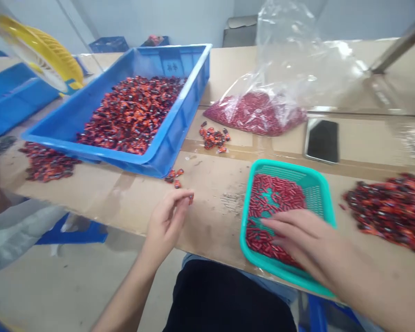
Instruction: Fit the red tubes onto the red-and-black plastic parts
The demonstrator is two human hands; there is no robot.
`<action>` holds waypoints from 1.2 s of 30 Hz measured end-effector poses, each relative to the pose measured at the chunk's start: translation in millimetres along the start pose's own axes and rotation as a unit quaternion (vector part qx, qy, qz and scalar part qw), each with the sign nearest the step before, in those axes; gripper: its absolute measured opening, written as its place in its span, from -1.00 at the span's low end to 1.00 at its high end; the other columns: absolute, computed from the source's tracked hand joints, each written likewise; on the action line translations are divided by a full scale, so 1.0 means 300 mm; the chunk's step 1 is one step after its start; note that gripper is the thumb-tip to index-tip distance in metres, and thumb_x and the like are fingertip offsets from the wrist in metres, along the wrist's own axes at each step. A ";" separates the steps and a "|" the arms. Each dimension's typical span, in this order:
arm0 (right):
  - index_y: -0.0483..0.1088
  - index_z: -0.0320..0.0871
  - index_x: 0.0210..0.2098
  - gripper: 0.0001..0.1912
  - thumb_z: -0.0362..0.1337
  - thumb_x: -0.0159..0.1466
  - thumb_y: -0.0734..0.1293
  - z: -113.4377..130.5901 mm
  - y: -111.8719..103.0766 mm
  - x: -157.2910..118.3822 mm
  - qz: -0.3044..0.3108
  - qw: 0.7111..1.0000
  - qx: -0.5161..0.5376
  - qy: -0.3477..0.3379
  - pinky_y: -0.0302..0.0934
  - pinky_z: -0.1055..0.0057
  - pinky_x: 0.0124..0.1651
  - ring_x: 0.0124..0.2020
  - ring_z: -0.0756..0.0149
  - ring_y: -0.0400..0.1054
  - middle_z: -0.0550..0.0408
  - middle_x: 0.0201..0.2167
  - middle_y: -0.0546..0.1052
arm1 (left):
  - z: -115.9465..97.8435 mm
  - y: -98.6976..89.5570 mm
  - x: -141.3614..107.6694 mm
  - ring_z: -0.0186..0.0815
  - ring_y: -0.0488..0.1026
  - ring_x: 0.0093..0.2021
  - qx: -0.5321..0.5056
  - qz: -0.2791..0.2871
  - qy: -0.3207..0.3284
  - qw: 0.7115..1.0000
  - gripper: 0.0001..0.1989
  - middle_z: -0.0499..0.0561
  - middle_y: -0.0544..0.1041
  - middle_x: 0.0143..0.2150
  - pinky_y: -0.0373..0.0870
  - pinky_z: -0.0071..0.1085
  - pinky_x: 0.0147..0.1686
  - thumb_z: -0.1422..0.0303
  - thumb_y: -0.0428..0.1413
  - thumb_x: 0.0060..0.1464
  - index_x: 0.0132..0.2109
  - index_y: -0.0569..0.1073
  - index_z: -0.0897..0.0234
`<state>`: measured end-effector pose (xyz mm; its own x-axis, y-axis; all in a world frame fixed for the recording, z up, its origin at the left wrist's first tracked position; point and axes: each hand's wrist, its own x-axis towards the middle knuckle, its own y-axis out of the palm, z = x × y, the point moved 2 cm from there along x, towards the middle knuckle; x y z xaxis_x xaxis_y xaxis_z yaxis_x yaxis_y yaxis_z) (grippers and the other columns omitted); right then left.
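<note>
My left hand (168,219) is closed above the cardboard-covered table, thumb and forefinger pinching a small red-orange piece (191,199) that mostly hides behind the fingertips. A few similar orange-and-black pieces (173,175) lie just beyond it. Over the green plastic basket (246,221), my right hand (307,235) reaches in with fingers stretched out and slightly apart, low over short dark-red rods (280,191). Nothing shows between those fingertips, though the fingers' undersides are hidden.
A large blue crate (174,133) of orange-and-black pieces stands left. Beyond the basket lie a clear bag (256,113) of red rods and a phone (321,140). Piles of pieces (394,210) sit right and left. A yellow fan (41,50) and another person's arm (20,240) are at left.
</note>
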<state>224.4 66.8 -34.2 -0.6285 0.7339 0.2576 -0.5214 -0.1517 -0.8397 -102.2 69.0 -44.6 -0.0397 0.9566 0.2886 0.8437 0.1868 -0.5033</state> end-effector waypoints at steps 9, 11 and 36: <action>0.42 -0.19 -0.30 -0.84 -0.55 0.34 0.36 0.057 0.097 0.117 0.115 0.987 -0.108 0.006 0.35 0.27 -0.23 -0.31 0.18 0.38 0.04 -0.33 0.47 | -0.155 0.126 -0.022 -0.36 0.69 -0.20 -0.281 0.094 -0.051 0.954 -0.88 -0.07 0.63 -0.10 0.64 -0.59 -0.14 0.51 0.22 0.29 -0.14 0.56 0.15; 0.41 -0.19 -0.32 -0.83 -0.55 0.33 0.34 0.050 0.099 0.110 0.101 0.990 -0.093 0.017 0.34 0.25 -0.23 -0.31 0.16 0.38 0.03 -0.36 0.45 | -0.175 0.144 -0.036 -0.36 0.69 -0.16 -0.285 0.095 -0.044 0.953 -0.82 -0.09 0.63 -0.10 0.65 -0.57 -0.09 0.56 0.21 0.27 -0.13 0.51 0.14; 0.32 -0.10 -0.32 -0.83 -0.45 0.37 0.22 0.243 -0.083 0.075 0.006 0.987 0.083 0.135 0.25 0.51 -0.43 -0.43 0.41 0.40 0.21 -0.43 0.49 | -0.295 0.155 -0.081 -0.22 0.66 -0.03 0.066 0.071 0.369 0.925 -0.81 0.05 0.72 -0.04 0.35 -0.25 -0.02 0.66 0.10 0.30 -0.15 0.46 0.27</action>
<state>181.2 38.9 27.3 -0.4699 0.8780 0.0916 -0.6166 -0.2522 -0.7458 -14.6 34.5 -2.8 0.4833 0.5703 0.6642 0.7379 0.1428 -0.6596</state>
